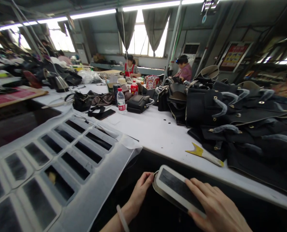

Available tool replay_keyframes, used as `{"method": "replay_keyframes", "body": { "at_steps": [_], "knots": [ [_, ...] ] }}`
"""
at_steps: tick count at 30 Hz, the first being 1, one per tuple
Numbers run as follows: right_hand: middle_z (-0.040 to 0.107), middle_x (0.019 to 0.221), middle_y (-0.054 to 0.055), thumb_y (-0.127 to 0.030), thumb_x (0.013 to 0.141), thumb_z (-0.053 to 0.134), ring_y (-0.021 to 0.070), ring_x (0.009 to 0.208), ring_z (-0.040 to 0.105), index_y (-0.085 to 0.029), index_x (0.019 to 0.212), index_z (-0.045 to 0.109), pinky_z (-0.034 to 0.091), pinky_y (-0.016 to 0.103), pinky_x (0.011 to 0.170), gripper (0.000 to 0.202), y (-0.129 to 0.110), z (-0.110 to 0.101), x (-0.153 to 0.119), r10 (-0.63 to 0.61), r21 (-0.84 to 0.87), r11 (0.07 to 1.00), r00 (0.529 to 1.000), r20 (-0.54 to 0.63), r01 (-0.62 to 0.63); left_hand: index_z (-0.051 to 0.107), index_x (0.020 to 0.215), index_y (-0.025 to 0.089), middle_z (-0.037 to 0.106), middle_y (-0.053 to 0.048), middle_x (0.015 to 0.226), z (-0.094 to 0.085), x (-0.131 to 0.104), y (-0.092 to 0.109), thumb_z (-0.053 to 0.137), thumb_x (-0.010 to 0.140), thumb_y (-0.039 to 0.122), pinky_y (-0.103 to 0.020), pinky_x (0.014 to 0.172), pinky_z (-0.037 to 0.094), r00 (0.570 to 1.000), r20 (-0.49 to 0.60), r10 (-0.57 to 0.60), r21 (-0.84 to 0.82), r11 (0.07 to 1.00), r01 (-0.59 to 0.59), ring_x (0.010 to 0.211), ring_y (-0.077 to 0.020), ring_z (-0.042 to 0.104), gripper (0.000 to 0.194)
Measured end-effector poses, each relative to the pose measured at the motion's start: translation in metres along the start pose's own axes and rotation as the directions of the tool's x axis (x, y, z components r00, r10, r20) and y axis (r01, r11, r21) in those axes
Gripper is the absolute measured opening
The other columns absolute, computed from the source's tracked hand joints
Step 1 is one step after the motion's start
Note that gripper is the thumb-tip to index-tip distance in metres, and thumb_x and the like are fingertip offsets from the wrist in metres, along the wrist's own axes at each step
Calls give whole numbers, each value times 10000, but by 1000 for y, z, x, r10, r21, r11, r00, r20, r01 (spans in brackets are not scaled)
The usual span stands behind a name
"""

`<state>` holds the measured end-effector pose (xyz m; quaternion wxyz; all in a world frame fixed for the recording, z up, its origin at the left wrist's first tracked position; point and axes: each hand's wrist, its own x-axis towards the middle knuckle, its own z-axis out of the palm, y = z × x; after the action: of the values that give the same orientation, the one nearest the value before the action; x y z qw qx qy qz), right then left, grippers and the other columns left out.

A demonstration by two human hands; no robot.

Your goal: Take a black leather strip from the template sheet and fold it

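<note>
Low in the view, both hands are at a long black panel with a white border and rounded corners (174,182); it is tilted over the dark space below the table edge. My left hand (141,190) is closed, thumb and fingertips pinching a thin pale edge at the panel's upper left corner. Across the other end lies my right hand (213,203), fingers on top and thumb underneath, gripping it. On the left, a white sheet (68,216) carries rows of similar white-bordered panels (39,199). Several slots in the rows are bare of panels and look dark.
Black handbags (201,106) with plastic-wrapped handles are heaped on the right of the white table (143,129). A yellow-tipped strip (203,154) lies near its edge. Farther back stand a water bottle (121,101) and a small black bag (138,103). Other people sit beyond the table.
</note>
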<state>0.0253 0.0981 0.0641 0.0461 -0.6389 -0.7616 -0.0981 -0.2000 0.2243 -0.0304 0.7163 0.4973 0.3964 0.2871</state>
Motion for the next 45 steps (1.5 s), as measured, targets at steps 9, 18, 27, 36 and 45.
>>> {"method": "replay_keyframes", "body": {
  "at_steps": [9, 18, 27, 36, 45],
  "knots": [
    [576, 1417, 31, -376, 771, 702, 251, 1286, 551, -299, 1369, 580, 445, 379, 1105, 615, 14, -6, 25, 35, 480, 832, 889, 456, -278, 555, 1308, 229, 652, -73, 1269, 14, -6, -21, 567, 902, 564, -409, 1069, 377, 995, 99, -32, -336, 940, 63, 1235, -278, 543, 527],
    [563, 1407, 83, -426, 873, 644, 290, 1189, 623, -274, 1433, 503, 554, 425, 954, 596, 16, 23, -1, -44, 153, 988, 979, 199, 13, 576, 1310, 218, 641, -84, 1292, 18, -9, -15, 565, 918, 556, -439, 1108, 349, 995, 95, 6, -378, 925, 30, 1242, -282, 546, 519],
    [650, 1314, 63, -512, 921, 577, 235, 1064, 700, -346, 1347, 590, 637, 354, 809, 458, 25, 22, 10, -129, 94, 988, 991, 46, 124, 598, 1274, 202, 648, -89, 1260, 17, -7, -16, 611, 874, 562, -423, 1064, 390, 999, 30, -14, -340, 940, 23, 1217, -290, 547, 539],
    [707, 1062, 71, -380, 920, 577, 183, 936, 701, -221, 1051, 626, 613, 253, 763, 212, 2, 47, 26, -48, 248, 965, 988, -144, 83, 625, 1231, 216, 670, -71, 1190, 11, -7, -15, 628, 867, 494, -423, 1044, 403, 999, 27, -27, -347, 937, 35, 1155, -276, 583, 458],
    [694, 1222, -24, -273, 821, 607, 183, 943, 679, -308, 1293, 595, 582, 288, 686, 474, -1, 51, 32, -241, 27, 969, 962, -131, 246, 609, 1258, 203, 674, -86, 1217, 11, -5, -18, 625, 866, 427, -413, 1018, 415, 997, 66, -28, -406, 912, 52, 1124, -273, 609, 452]
  ]
}}
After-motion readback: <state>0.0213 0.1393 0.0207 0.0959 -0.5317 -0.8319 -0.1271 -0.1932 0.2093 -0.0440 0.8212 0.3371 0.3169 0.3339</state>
